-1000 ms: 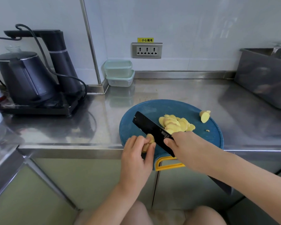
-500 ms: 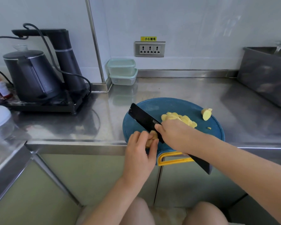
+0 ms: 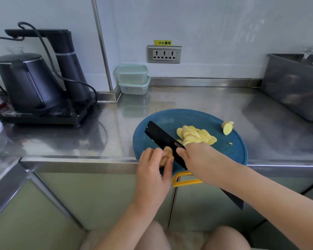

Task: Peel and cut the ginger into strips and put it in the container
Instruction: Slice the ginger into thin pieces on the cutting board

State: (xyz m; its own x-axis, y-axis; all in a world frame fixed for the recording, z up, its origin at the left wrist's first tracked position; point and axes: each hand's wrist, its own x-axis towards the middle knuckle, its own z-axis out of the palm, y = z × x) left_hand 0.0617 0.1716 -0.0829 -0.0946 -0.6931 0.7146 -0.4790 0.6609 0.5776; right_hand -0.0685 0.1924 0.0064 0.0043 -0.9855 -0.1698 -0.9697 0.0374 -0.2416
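A round blue cutting board (image 3: pixel 229 150) with a yellow handle lies at the counter's front edge. My left hand (image 3: pixel 154 175) grips a peeled ginger piece (image 3: pixel 167 152) at the board's near left. My right hand (image 3: pixel 199 159) holds a black knife (image 3: pixel 161 137), its blade against the ginger piece and pointing up and left. A pile of ginger slices (image 3: pixel 197 134) lies in the board's middle, partly hidden by my right hand. A ginger end chunk (image 3: pixel 227 127) sits at the board's right rim. Two stacked lidded containers (image 3: pixel 133 79) stand at the back wall.
A black kettle (image 3: pixel 27 82) and its water dispenser stand on a tray at the left. A steel bin (image 3: pixel 294 87) sits at the back right. A wall socket (image 3: pixel 164 54) is above the counter. My knees show below the counter edge.
The knife blade has shifted slightly left along the ginger piece. My right hand moved forward over the near edge of the slice pile. My left hand keeps its hold.
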